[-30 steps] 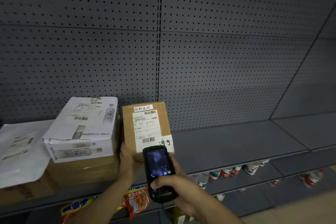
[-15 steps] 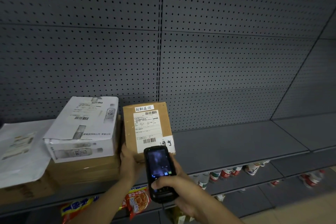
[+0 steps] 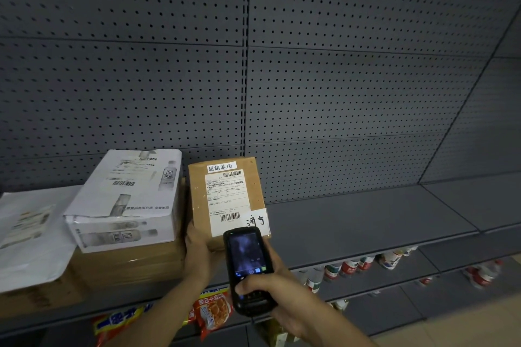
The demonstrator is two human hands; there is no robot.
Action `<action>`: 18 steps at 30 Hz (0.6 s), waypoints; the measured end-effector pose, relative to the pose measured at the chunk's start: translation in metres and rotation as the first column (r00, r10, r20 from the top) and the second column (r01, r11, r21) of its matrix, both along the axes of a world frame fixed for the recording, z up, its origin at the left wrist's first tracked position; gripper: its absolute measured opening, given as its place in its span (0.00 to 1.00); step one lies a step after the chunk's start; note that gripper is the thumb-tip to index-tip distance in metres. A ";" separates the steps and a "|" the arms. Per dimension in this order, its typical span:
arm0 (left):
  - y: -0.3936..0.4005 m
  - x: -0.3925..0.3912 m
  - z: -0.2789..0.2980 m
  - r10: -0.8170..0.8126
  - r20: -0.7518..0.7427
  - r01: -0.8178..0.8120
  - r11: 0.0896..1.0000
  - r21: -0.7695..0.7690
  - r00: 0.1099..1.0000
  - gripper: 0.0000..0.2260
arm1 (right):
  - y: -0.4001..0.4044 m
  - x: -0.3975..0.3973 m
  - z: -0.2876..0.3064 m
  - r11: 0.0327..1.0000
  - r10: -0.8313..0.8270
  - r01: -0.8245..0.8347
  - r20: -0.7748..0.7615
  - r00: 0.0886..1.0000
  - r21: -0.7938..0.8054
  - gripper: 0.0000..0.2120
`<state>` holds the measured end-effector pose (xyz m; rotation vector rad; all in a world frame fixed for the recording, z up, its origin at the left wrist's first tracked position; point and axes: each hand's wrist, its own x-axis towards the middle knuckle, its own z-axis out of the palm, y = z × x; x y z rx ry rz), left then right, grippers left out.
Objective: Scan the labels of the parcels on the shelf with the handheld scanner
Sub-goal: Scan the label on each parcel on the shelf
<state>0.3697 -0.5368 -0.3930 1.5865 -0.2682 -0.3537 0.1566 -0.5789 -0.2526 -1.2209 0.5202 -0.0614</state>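
A small brown parcel (image 3: 255, 180) with a white shipping label stands tilted up on the grey shelf (image 3: 352, 222). My left hand (image 3: 197, 253) grips its lower left corner and props it up. My right hand (image 3: 270, 287) holds the black handheld scanner (image 3: 246, 265) just below the label's lower barcode, with the thumb on the keypad and the screen facing me. To the left, a white printed box (image 3: 127, 200) with its own label lies on a flat brown carton (image 3: 127, 265). A white mailer bag (image 3: 31, 234) lies at the far left.
A grey pegboard wall (image 3: 338, 79) backs the shelf. The lower shelf holds snack packets (image 3: 211, 313) under my hands and cups and bottles (image 3: 366, 262) to the right. A tan floor shows at the bottom right.
Almost nothing has moved. The scanner and my right hand have shifted very slightly; my left hand still props up the brown parcel.
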 end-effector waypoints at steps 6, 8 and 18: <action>-0.011 -0.012 0.014 -0.053 0.037 0.054 0.998 -0.032 0.998 0.13 | -0.007 -0.002 0.000 0.999 -0.043 0.042 0.021 0.999 0.029 0.30; -0.018 -0.017 0.017 -0.104 0.002 0.104 0.990 -0.096 0.995 0.13 | -0.011 -0.003 0.001 0.997 -0.060 0.059 0.019 0.998 0.041 0.29; -0.094 -0.048 0.024 -0.267 -0.429 0.168 0.952 -0.255 0.863 0.26 | -0.063 -0.020 -0.003 0.980 -0.173 0.164 0.081 0.982 0.110 0.35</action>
